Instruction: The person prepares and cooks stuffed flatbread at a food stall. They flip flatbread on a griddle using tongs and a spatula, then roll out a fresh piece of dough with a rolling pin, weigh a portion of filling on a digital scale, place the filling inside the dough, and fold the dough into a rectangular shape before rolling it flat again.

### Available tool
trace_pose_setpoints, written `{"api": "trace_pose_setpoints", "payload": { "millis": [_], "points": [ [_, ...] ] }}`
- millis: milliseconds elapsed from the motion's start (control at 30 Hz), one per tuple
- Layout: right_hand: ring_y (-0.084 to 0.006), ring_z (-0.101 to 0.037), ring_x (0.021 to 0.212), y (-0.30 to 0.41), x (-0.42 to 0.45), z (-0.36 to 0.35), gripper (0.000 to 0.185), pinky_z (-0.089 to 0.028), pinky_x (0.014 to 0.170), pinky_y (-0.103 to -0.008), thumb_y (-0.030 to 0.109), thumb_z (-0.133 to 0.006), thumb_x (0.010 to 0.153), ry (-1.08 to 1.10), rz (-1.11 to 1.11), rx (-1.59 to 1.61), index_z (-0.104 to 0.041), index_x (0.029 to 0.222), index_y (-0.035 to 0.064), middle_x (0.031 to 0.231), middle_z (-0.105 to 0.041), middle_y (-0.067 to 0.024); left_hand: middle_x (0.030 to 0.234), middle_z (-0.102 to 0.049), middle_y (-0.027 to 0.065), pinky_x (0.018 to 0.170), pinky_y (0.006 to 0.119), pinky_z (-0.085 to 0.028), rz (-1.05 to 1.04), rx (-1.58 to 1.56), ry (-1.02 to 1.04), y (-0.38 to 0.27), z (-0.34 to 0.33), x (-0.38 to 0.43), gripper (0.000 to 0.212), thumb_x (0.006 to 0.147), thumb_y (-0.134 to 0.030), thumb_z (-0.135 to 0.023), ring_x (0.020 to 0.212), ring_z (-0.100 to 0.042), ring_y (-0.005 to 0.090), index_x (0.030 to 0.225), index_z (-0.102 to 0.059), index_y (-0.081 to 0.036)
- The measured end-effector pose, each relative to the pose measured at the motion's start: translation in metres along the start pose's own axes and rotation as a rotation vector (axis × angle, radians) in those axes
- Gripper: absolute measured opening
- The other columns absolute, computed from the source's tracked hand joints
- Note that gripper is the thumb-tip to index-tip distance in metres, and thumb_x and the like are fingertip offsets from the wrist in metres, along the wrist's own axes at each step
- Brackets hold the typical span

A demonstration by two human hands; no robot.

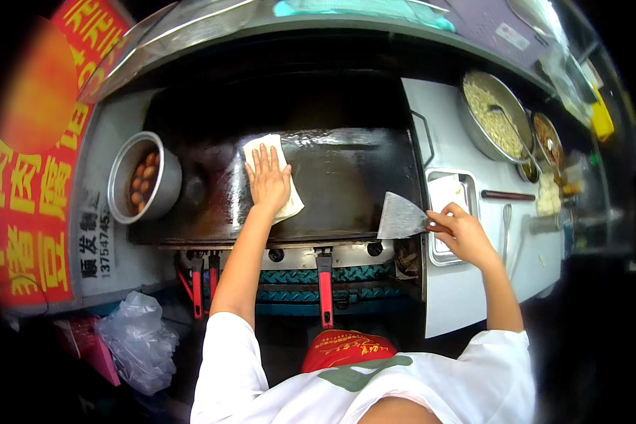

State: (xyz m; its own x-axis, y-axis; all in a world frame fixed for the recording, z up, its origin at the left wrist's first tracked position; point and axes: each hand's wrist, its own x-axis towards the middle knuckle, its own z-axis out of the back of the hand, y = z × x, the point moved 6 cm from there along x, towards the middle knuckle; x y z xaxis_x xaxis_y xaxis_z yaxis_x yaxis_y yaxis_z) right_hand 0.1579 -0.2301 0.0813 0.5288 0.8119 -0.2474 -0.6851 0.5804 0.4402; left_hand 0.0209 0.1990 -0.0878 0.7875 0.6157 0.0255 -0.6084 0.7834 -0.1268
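Note:
My left hand (268,177) lies flat, palm down, on a folded cream-coloured sheet (284,208), which rests on a dark, shiny griddle (344,185). Whether the sheet is cloth or dough I cannot tell. In my right hand (458,230) is the handle of a wide metal scraper (403,216); its blade points left over the griddle's right front edge. Under and beside that hand stands a rectangular metal tray (473,196) with something white in it.
A metal pot (168,185) of brown eggs stands left of the griddle. On the right counter (450,312) are a large metal bowl (471,124) of pale chopped food with a spoon, a smaller bowl (548,140) and a dark rod (508,195). Red-handled tools (325,297) hang at the griddle's front.

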Motion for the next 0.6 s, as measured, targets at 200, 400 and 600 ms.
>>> {"api": "trace_pose_setpoints", "payload": {
  "millis": [200, 400, 600],
  "points": [
    [-0.0302, -0.072, 0.093, -0.056, -0.089, 0.022, 0.047, -0.058, 0.085, -0.0379, -0.003, -0.074, 0.091, -0.158, -0.209, 0.162, -0.070, 0.138, 0.0031, 0.113, -0.063, -0.0153, 0.180, -0.009, 0.0197, 0.133, 0.059, -0.007, -0.090, 0.027, 0.065, -0.129, -0.016, 0.022, 0.076, 0.113, -0.052, -0.036, 0.167, -0.007, 0.0380, 0.172, -0.022, -0.006],
    [-0.0291, -0.070, 0.095, -0.095, -0.148, 0.019, 0.047, -0.056, 0.086, -0.0350, -0.007, -0.074, 0.090, -0.281, -0.238, 0.236, -0.069, 0.136, -0.0011, 0.113, -0.062, -0.0168, 0.181, -0.012, 0.0175, 0.133, 0.060, -0.005, -0.230, -0.133, -0.017, -0.232, -0.038, 0.065, 0.075, 0.111, -0.050, -0.043, 0.167, -0.006, 0.0370, 0.171, -0.027, -0.008],
    [-0.0269, -0.068, 0.096, -0.113, -0.176, -0.004, 0.046, -0.055, 0.085, -0.0349, -0.007, -0.074, 0.090, -0.345, -0.325, 0.406, -0.068, 0.136, -0.0034, 0.109, -0.061, -0.0145, 0.181, -0.008, 0.0169, 0.132, 0.062, -0.002, -0.175, -0.018, 0.028, -0.245, -0.026, 0.151, 0.078, 0.111, -0.055, -0.038, 0.167, -0.004, 0.0364, 0.173, -0.022, -0.010]
  ]
}}
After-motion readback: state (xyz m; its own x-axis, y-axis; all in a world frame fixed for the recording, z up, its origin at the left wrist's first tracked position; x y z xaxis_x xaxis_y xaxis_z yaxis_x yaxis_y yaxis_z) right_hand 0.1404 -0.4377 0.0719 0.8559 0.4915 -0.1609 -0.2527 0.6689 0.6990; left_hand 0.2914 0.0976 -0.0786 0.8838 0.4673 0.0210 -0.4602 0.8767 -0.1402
